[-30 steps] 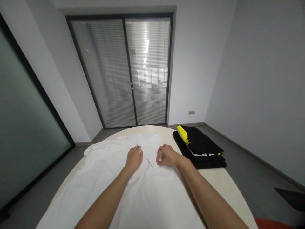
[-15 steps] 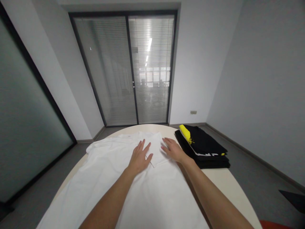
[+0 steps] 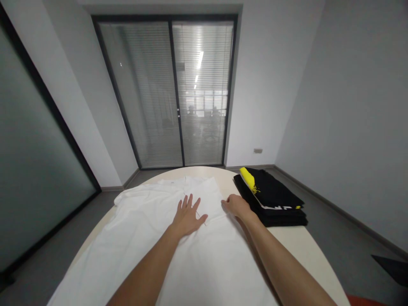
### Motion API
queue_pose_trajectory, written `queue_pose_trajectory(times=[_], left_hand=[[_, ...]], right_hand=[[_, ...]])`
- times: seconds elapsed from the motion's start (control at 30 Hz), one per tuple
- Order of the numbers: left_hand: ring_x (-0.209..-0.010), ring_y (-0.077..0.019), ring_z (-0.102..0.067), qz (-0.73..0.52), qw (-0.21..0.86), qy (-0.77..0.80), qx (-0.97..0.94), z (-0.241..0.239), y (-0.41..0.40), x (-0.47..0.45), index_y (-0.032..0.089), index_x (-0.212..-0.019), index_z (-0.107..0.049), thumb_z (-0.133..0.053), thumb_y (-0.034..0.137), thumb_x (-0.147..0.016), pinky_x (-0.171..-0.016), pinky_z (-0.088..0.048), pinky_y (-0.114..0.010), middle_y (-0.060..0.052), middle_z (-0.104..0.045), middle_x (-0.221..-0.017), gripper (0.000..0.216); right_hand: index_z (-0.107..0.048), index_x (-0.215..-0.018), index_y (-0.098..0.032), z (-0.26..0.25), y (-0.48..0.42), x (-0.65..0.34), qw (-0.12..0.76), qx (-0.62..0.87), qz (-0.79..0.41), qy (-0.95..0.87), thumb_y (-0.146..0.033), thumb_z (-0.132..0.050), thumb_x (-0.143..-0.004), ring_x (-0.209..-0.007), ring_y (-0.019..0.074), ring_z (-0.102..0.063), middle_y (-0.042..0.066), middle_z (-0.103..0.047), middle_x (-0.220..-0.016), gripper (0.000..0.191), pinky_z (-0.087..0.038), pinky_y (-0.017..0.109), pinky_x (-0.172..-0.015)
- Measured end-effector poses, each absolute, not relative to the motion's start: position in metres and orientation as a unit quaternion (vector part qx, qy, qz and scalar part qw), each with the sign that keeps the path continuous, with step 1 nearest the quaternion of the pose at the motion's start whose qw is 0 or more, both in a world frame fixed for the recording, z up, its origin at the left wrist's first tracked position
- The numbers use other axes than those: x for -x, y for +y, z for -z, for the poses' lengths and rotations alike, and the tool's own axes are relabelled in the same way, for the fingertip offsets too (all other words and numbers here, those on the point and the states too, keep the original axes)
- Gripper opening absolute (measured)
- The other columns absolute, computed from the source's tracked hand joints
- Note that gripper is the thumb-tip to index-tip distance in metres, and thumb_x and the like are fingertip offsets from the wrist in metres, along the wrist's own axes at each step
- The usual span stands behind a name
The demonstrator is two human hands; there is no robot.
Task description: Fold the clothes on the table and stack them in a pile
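A white shirt lies spread over the round table, its collar end toward the far side. My left hand rests flat on the shirt near its middle, fingers spread, holding nothing. My right hand lies palm down at the shirt's right edge, fingers together and slightly curled on the cloth, close to the black pile.
A stack of folded black garments with a yellow patch sits at the table's far right. Beyond the table stand sliding glass doors with blinds. A dark glass wall runs along the left, a grey wall on the right.
One second ago both hands were pinching the cloth near the shirt's middle. They opened and flattened; the right hand has since slid outward to the shirt's right edge.
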State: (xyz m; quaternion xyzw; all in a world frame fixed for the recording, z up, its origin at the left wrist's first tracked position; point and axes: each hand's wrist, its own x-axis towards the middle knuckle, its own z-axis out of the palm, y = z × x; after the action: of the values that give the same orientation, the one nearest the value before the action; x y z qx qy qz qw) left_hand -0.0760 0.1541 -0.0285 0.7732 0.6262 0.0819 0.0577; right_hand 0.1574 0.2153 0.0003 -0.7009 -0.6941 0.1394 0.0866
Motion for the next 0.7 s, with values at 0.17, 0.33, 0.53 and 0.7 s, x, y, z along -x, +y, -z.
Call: queue_pose_trajectory(times=[0.17,0.33,0.53,0.7], left_hand=[[-0.152,-0.0378,-0.006,-0.083,0.055,0.628,-0.772,0.027,0.153,0.075,0.024,-0.158,-0.027,-0.034,0.071,-0.092,-0.12,-0.009,-0.057,-0.014,-0.011,-0.166,0.082],[-0.152,-0.0368,-0.007,-0.072,0.059,0.635,-0.767,0.021,0.15,0.069,0.023,-0.158,-0.028,-0.036,0.067,-0.093,-0.121,-0.009,-0.057,-0.014,-0.013,-0.166,0.079],[-0.152,-0.0366,-0.007,-0.073,0.049,0.636,-0.766,0.023,0.153,0.066,0.022,-0.158,-0.027,-0.036,0.066,-0.093,-0.121,-0.01,-0.056,-0.014,-0.014,-0.165,0.079],[-0.152,-0.0363,-0.008,-0.077,0.042,0.633,-0.77,0.028,0.162,0.052,0.024,-0.157,-0.028,-0.034,0.068,-0.092,-0.121,-0.01,-0.055,-0.013,-0.015,-0.165,0.079]], right_hand=[[-0.072,-0.103,-0.012,-0.002,0.215,-0.157,0.088,0.695,-0.147,-0.698,-0.043,-0.054,-0.09,-0.102,0.0288,-0.069,0.02,-0.073,-0.11,0.038,-0.049,0.032,-0.081],[-0.072,-0.105,-0.01,-0.007,0.211,-0.154,0.071,0.692,-0.159,-0.701,-0.046,-0.055,-0.089,-0.104,0.0312,-0.069,0.023,-0.072,-0.111,0.042,-0.05,0.034,-0.081],[-0.071,-0.109,-0.01,-0.017,0.203,-0.152,0.059,0.694,-0.16,-0.699,-0.04,-0.057,-0.091,-0.108,0.0322,-0.068,0.023,-0.071,-0.115,0.038,-0.051,0.036,-0.083],[-0.07,-0.114,-0.008,-0.023,0.199,-0.159,0.055,0.718,-0.152,-0.677,-0.035,-0.058,-0.093,-0.11,0.0333,-0.068,0.026,-0.069,-0.118,0.036,-0.052,0.037,-0.083]])
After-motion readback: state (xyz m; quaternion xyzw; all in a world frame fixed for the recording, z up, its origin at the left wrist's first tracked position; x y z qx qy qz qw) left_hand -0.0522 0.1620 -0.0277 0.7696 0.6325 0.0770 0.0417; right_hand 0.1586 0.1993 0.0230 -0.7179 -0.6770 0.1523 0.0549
